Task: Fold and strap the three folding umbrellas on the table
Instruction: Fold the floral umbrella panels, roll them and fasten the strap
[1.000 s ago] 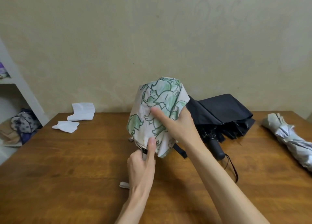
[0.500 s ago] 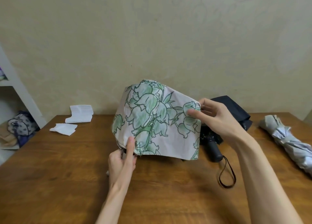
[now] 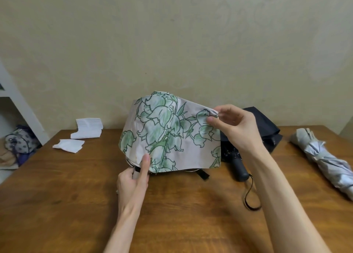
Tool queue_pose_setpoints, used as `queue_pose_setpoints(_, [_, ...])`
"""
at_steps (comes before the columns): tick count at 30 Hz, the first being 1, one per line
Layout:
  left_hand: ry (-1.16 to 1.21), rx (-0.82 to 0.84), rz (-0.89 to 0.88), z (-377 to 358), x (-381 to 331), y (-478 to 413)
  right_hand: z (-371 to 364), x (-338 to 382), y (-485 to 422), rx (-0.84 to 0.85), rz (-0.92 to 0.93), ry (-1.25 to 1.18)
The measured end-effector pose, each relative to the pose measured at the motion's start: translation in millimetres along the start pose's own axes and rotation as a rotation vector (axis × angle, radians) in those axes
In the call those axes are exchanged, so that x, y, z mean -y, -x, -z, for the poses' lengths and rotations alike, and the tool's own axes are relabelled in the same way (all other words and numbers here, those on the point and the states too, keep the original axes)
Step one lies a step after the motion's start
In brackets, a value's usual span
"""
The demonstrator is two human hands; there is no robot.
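The floral umbrella (image 3: 168,134) is thin matte cloth, pale pink with green outlined flowers. It is drawn out into a smooth tent-like panel with a crease down its middle, and it stands at the table's centre. Whether its hem touches the wood cannot be told. The table (image 3: 57,205) is brown wood with wavy grain and a dull sheen.

Behind the cloth, toward 2 o'clock, the black umbrella (image 3: 267,130) lies unrolled in flat angular flaps. Its stubby rounded handle (image 3: 238,168) points to 6 o'clock and a cord loop (image 3: 250,197) trails from it. The floral panel and the right wrist hide much of it. At 3 o'clock the silver umbrella (image 3: 324,157) lies rolled, crinkled and shiny. At 10 o'clock two lots of white paper (image 3: 87,127) lie near the wall. Past the table's edge at 9 o'clock, a white shelf (image 3: 17,104) holds a spotted bag (image 3: 19,141).

The left hand (image 3: 131,184) grips the floral umbrella's lower end at 7 o'clock of the cloth, fingers curled, thumb straight up and pressed on the hem. The right hand (image 3: 235,126) pinches the cloth's upper corner at 2 o'clock between thumb and forefinger, with the other fingers loosely curled behind.
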State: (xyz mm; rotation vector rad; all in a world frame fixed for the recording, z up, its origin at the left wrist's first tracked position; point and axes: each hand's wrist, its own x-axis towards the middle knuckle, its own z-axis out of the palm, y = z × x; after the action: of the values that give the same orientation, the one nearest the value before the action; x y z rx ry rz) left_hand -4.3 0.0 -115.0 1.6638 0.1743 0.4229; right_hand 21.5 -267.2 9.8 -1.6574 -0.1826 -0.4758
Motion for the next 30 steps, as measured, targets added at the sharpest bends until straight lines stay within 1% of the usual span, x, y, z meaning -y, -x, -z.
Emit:
queue_pose_setpoints(3, [0.01, 0.011, 0.025, 1.2, 3.5, -1.2, -2.4, 3.0, 0.6, -0.007, 0.002, -0.012])
queue_pose_setpoints(8, [0.012, 0.097, 0.044, 2.3, 8.6, -4.6, -5.6, 5.0, -0.2, -0.042, 0.019, -0.009])
queue_pose_setpoints(10, [0.014, 0.103, 0.056, 1.4, 8.9, -4.4, -7.3, 4.8, -0.8, -0.045, 0.035, 0.003])
queue_pose_setpoints(12, [-0.006, 0.089, 0.078, 0.3, 8.7, -3.4, -5.4, 5.5, -1.5, -0.045, 0.045, 0.058])
queue_pose_setpoints(14, [0.004, 0.071, 0.082, 0.3, 6.7, -2.0, 1.3, 5.3, -2.8, -0.029, 0.076, 0.187])
queue_pose_setpoints(17, [0.054, 0.052, 0.043, 1.2, 2.4, -0.6, 14.3, 4.5, -3.8, 0.055, 0.088, 0.362])
queue_pose_setpoints(20, [0.049, 0.064, 0.023, 3.5, 1.4, -2.1, 23.7, 1.1, -4.5, 0.115, 0.013, 0.361])
queue_pose_setpoints(22, [0.023, 0.061, 0.006, 4.1, 1.3, -2.9, 26.9, -2.0, -5.6, 0.095, -0.007, 0.367])
queue_pose_setpoints(25, [-0.016, 0.059, -0.026, 2.2, -0.2, -1.2, 25.9, -6.6, -5.8, -0.028, 0.011, 0.28])
queue_pose_setpoints(27, [-0.037, 0.061, -0.026, 0.6, -0.4, 0.3, 21.4, -6.5, -4.1, -0.096, -0.021, 0.159])
queue_pose_setpoints(29, [-0.041, 0.063, -0.023, -0.4, -0.5, 1.1, 17.5, -8.3, -3.6, -0.101, -0.128, -0.055])
queue_pose_setpoints(30, [-0.042, 0.06, -0.024, -0.7, -1.1, 1.4, 15.9, -10.0, -4.0, -0.075, -0.202, -0.151])
